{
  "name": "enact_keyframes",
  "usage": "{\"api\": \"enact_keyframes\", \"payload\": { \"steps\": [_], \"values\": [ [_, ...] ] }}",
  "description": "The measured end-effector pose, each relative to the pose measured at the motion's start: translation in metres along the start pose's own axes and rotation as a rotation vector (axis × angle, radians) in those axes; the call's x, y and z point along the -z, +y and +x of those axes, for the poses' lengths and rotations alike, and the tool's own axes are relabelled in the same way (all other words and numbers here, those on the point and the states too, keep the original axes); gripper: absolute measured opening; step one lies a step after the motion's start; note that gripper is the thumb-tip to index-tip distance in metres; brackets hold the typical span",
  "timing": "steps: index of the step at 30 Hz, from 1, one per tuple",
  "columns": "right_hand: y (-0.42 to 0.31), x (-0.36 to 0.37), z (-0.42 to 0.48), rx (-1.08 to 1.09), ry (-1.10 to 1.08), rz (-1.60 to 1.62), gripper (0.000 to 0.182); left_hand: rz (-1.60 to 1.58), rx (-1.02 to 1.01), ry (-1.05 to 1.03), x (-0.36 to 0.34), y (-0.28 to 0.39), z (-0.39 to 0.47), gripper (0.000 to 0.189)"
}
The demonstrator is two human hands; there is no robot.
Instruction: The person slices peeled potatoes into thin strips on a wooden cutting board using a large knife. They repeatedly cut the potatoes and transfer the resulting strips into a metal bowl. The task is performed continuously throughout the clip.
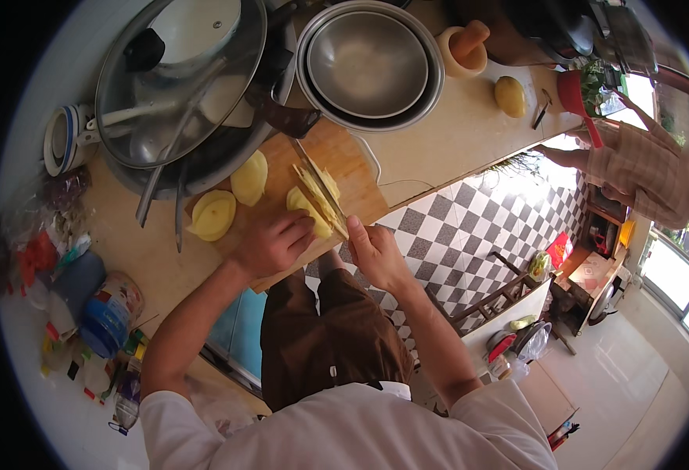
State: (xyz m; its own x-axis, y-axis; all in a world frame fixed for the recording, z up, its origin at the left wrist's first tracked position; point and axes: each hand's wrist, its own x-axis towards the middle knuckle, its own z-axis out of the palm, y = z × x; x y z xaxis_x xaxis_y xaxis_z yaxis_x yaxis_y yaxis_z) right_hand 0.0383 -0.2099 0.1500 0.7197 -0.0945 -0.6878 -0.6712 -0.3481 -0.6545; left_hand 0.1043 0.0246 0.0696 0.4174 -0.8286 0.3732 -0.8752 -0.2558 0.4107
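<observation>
My left hand (277,244) presses with bent fingers on a piece of peeled potato (309,211) on the wooden cutting board (356,170). My right hand (373,252) grips a knife (321,179) whose blade lies slanted across the board, just right of that piece. Thin yellow slices and strips (328,188) lie along both sides of the blade. Two larger peeled potato pieces, one (214,215) near the board's left edge and one (249,178) above it, rest at the left. The knife's handle is mostly hidden by my right hand.
Nested steel bowls (368,64) stand behind the board, and a large pan with a glass lid (180,82) at its upper left. A mortar and pestle (463,50), an unpeeled potato (510,97) and a peeler (543,109) are farther right. Another person (638,170) stands beyond the counter's far right end.
</observation>
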Motion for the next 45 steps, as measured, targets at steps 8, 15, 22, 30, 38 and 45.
{"api": "enact_keyframes", "payload": {
  "steps": [8, 15, 22, 30, 38, 45],
  "values": [
    [0.009, 0.018, 0.009, -0.005, 0.051, -0.007, 0.081, 0.092, -0.006, -0.084, -0.042, 0.052, 0.037, 0.018],
    [0.013, 0.031, 0.002, -0.016, 0.067, 0.004, 0.082, 0.016, -0.023, -0.175, -0.046, 0.062, 0.051, 0.008],
    [0.003, 0.047, -0.010, -0.033, 0.060, -0.015, 0.082, 0.058, -0.106, 0.122, 0.015, 0.037, 0.084, 0.016],
    [0.013, 0.040, -0.012, 0.145, 0.129, -0.295, 0.070, -0.022, -0.061, 0.020, 0.034, 0.019, 0.054, 0.024],
    [0.013, 0.026, -0.015, 0.337, 0.237, -0.668, 0.068, -0.122, 0.407, -0.376, 0.044, 0.031, 0.117, 0.014],
    [0.000, 0.027, -0.024, 0.335, 0.209, -0.664, 0.070, -0.378, 0.612, -0.099, 0.052, -0.011, 0.140, 0.013]
  ]
}}
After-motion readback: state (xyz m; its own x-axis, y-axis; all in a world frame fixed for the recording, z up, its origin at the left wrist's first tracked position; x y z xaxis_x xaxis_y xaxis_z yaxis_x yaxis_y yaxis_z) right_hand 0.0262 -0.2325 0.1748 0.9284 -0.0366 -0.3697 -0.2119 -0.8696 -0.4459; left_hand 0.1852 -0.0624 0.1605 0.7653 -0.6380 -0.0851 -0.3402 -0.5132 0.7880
